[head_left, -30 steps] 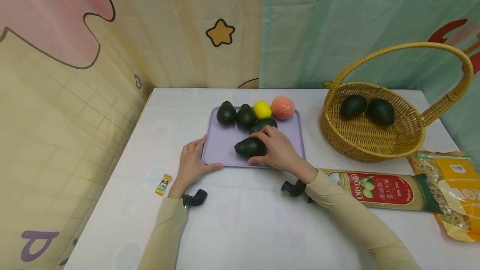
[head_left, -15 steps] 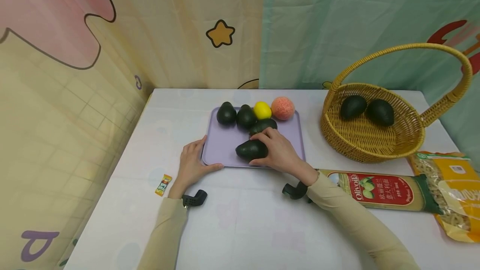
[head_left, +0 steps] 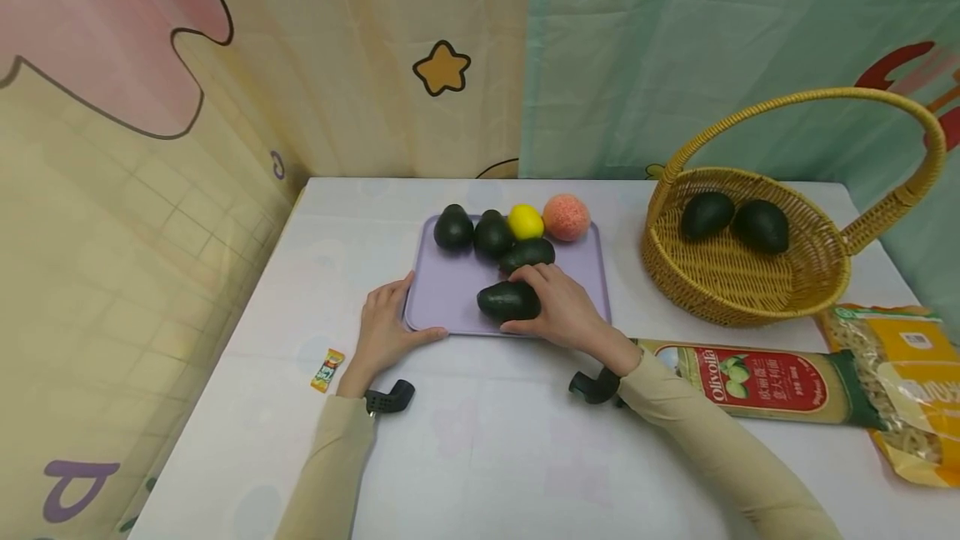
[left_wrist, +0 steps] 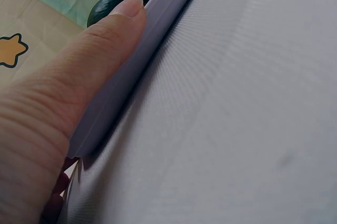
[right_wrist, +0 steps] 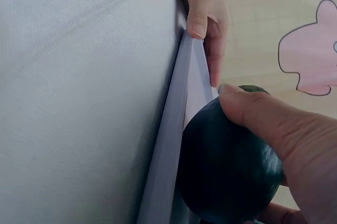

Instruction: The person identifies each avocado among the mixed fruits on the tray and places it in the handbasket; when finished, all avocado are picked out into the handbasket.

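Observation:
My right hand (head_left: 564, 307) grips a dark green avocado (head_left: 502, 301), thumb and fingers on either side of its rounded end, over the front of the lilac tray (head_left: 442, 294). In the right wrist view this avocado (right_wrist: 224, 166) sits close by the tray's rim. My left hand (head_left: 386, 332) straddles the tray's front left corner, its thumb along the front rim and its extended fingers beside the left edge. Towards the back of the tray lie an upright avocado (head_left: 453, 229), a second avocado (head_left: 492, 236), a third avocado (head_left: 528, 253), a yellow lemon (head_left: 525, 222) and a pink-orange peach (head_left: 566, 217).
A wicker basket (head_left: 682, 290) with a tall handle stands at the right, holding two avocados (head_left: 761, 225). Nearer me are a spaghetti packet (head_left: 772, 382) and an orange pasta bag (head_left: 918, 382). A small yellow sachet (head_left: 327, 370) lies left of my left hand.
My right hand, gripping the avocado, has shifted slightly right and towards me, uncovering more of the avocado behind it. My left hand has stayed at the tray corner.

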Action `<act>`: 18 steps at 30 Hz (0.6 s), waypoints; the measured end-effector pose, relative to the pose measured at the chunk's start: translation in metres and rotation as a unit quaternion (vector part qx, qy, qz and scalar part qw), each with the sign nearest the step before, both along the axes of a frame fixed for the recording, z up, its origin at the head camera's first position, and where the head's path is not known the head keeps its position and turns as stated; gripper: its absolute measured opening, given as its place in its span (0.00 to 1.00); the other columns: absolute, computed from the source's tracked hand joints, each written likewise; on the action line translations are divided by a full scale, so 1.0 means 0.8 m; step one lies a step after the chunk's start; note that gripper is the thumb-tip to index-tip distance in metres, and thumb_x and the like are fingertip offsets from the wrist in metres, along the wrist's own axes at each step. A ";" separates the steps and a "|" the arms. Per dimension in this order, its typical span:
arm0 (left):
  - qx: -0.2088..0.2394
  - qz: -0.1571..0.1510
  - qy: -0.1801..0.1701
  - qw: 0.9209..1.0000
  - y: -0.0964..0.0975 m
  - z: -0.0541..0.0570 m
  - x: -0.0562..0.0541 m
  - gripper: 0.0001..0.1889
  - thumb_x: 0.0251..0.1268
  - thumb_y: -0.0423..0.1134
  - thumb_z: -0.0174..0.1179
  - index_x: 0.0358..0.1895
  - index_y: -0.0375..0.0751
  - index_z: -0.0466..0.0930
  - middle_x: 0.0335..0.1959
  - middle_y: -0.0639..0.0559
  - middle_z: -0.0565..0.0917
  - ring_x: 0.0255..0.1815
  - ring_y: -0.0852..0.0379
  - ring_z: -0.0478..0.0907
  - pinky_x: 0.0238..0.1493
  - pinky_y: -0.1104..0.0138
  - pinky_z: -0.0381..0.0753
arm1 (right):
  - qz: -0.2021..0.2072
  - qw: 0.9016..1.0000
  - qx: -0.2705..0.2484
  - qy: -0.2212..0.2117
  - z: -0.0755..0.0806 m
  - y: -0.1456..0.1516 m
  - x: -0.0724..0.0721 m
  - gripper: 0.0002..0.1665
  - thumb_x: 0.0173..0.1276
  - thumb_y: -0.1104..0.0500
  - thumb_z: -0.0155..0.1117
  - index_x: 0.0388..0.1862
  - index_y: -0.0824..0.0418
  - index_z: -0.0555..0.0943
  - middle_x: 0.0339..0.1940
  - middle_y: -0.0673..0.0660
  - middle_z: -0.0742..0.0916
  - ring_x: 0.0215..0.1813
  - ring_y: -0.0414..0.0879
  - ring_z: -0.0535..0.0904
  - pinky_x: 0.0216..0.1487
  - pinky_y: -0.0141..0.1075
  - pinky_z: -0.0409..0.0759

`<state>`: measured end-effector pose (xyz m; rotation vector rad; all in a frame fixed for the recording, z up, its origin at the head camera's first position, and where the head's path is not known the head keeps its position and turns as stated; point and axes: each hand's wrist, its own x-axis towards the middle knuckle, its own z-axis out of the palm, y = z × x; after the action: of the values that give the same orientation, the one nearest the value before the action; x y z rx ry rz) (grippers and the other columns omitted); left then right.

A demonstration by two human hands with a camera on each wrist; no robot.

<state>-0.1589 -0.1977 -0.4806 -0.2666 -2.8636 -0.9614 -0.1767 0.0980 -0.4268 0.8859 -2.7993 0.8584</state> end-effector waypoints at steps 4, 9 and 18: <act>0.002 0.000 0.000 1.000 0.000 0.001 0.000 0.57 0.38 0.60 0.75 0.73 0.40 0.57 0.64 0.37 0.65 0.65 0.40 0.55 0.64 0.48 0.52 | 0.004 1.000 -0.007 -0.006 -0.003 0.003 0.001 0.40 0.45 0.39 0.78 0.51 0.58 0.74 0.46 0.55 0.78 0.45 0.49 0.73 0.46 0.43 0.76; 0.001 -0.002 0.002 1.000 0.000 -0.001 -0.001 0.57 0.38 0.60 0.75 0.73 0.40 0.57 0.64 0.37 0.66 0.65 0.39 0.55 0.63 0.48 0.52 | 0.009 1.000 -0.017 -0.025 -0.004 0.008 0.003 0.40 0.46 0.39 0.77 0.51 0.58 0.73 0.46 0.54 0.77 0.46 0.48 0.72 0.47 0.43 0.76; 0.001 0.001 -0.003 1.000 0.000 0.000 0.000 0.58 0.37 0.60 0.75 0.73 0.41 0.56 0.65 0.38 0.65 0.65 0.40 0.54 0.64 0.48 0.52 | 0.013 0.998 -0.058 -0.030 0.002 0.015 0.003 0.41 0.48 0.36 0.75 0.53 0.56 0.70 0.50 0.54 0.75 0.45 0.48 0.74 0.47 0.42 0.76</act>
<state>-0.1592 -0.1975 -0.4807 -0.2621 -2.8682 -0.9653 -0.1746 0.1097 -0.4250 0.8939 -2.7608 1.0561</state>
